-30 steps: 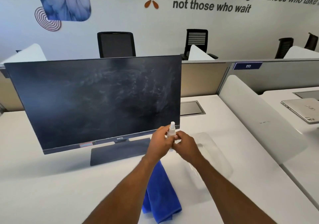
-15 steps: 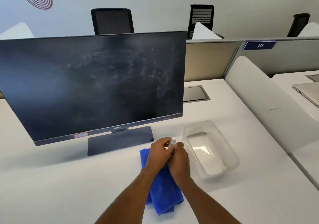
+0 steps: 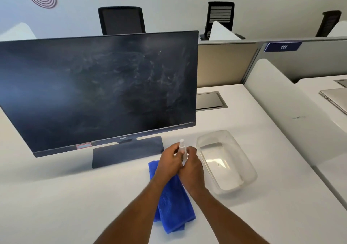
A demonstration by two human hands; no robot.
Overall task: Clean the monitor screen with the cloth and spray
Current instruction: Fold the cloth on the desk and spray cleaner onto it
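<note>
Hands, left (image 3: 170, 161) and right (image 3: 191, 170), fingers clasping spray bottle (image 3: 182, 148) above blue cloth (image 3: 171, 196), beside clear tub (image 3: 249, 170).

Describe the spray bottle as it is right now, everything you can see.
The spray bottle is small, white or clear plastic, with a narrow nozzle top. It stands roughly upright, held between the left hand and the right hand, above the blue cloth and in front of the monitor. Its lower body is hidden by fingers.
</note>
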